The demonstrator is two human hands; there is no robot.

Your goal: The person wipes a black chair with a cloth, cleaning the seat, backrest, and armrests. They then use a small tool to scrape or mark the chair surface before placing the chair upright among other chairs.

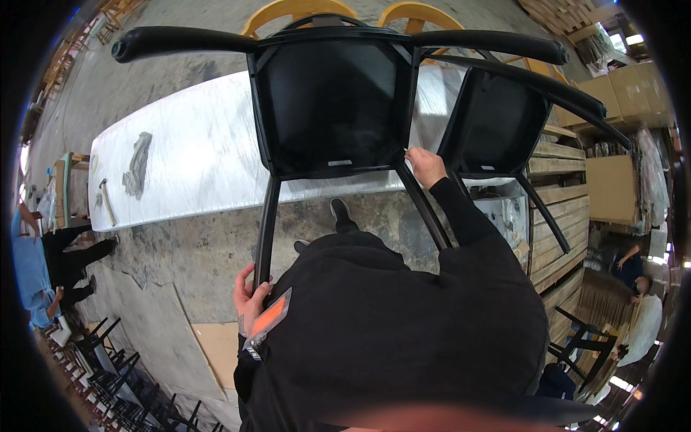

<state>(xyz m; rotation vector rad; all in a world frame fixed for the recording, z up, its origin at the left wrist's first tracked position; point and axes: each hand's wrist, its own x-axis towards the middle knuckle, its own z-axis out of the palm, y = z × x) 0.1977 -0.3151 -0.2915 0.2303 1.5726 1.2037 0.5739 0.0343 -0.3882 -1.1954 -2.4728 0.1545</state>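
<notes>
A black chair [327,101] lies upside down with its seat on a long white table [194,158], legs pointing toward me. My left hand [250,297] is wrapped around the end of the chair's left leg [266,223]. My right hand [425,165] touches the seat's lower right corner where the right leg joins. A second black chair [497,122] rests upside down just to the right of the first.
A grey rag [137,164] and a hammer [107,201] lie on the table's left end. Stacked black chair frames [122,381] fill the lower left. Wooden planks [558,230] and cardboard boxes [619,93] stand right. People stand at left [43,266] and sit at right [637,295].
</notes>
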